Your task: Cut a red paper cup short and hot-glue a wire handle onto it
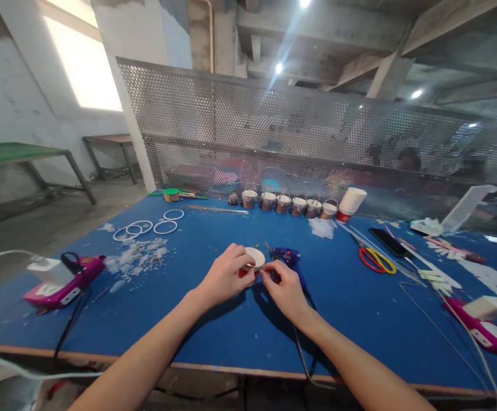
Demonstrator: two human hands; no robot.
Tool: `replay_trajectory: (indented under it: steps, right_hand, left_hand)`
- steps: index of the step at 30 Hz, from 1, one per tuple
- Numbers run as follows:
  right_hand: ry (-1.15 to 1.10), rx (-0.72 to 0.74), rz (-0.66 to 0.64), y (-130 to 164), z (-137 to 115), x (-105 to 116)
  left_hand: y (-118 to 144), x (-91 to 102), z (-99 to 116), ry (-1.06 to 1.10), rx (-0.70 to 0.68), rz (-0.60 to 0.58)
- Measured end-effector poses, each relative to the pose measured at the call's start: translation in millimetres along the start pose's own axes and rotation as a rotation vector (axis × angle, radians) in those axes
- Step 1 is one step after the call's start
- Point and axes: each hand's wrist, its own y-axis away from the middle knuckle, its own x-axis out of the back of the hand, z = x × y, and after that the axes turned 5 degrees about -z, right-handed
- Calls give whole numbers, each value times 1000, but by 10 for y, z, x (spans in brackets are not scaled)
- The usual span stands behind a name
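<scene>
At frame center, above blue tabletop [214,337]: left hand [225,278] curled around a small paper cup [254,258], white base turned toward camera, red side peeking under the fingers. Right hand [285,288] just beside it, thumb and forefinger pinched together at cup's lower rim, touching it; what they pinch too small to tell. Directly behind right hand, lying on table: blue glue gun [289,258]. Upper middle, along perforated metal screen [274,125]: row of wrapped cups [289,204], then stack of white cups [351,202]. Right of center: red-and-yellow scissors [374,260], black phone [390,242]. Left of center: white rings [149,225], white scraps [139,257]. Far left: pink glue gun [62,282].
</scene>
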Motion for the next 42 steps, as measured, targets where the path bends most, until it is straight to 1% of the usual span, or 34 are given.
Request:
replay_trajectory:
  steps: [5, 10, 14, 17, 20, 23, 25, 27, 29, 31, 35, 38, 40, 42]
  right_hand:
    - [-5, 17, 0, 6, -25, 12]
    - [-3, 101, -19, 29, -71, 24]
    - [13, 126, -28, 44, -77, 25]
    - [11, 141, -63, 46, -82, 41]
    - [25, 197, -96, 39, -117, 91]
    - [57, 267, -63, 22, -156, 180]
    - [78, 273, 9, 4, -156, 254]
    - [96, 232, 111, -24, -118, 329]
    - [113, 155, 200, -61, -41, 398]
    - [147, 54, 237, -105, 68, 462]
    - [253, -185, 198, -185, 308, 588]
    - [282, -345, 168, -218, 429, 665]
    - [262, -400, 133, -225, 461, 692]
    - [236, -409, 107, -223, 456, 702]
  left_hand:
    - [-2, 12, 1, -6, 20, -9]
    - [0, 27, 3, 24, 26, 17]
    - [2, 18, -2, 33, 33, 17]
    - [-2, 13, -10, 46, 44, 31]
    - [-13, 37, -11, 98, 92, 42]
    - [-27, 83, -10, 174, 153, 60]
    - [-38, 112, -12, 221, 187, 79]
    - [-46, 133, -18, 261, 220, 88]
    - [-51, 143, -28, 293, 247, 84]
    - [-52, 145, -39, 320, 266, 82]
    - [-45, 131, -68, 340, 289, 97]
    - [-42, 119, -92, 343, 310, 114]
    - [-41, 113, -104, 342, 326, 124]
    - [-39, 106, -113, 338, 343, 134]
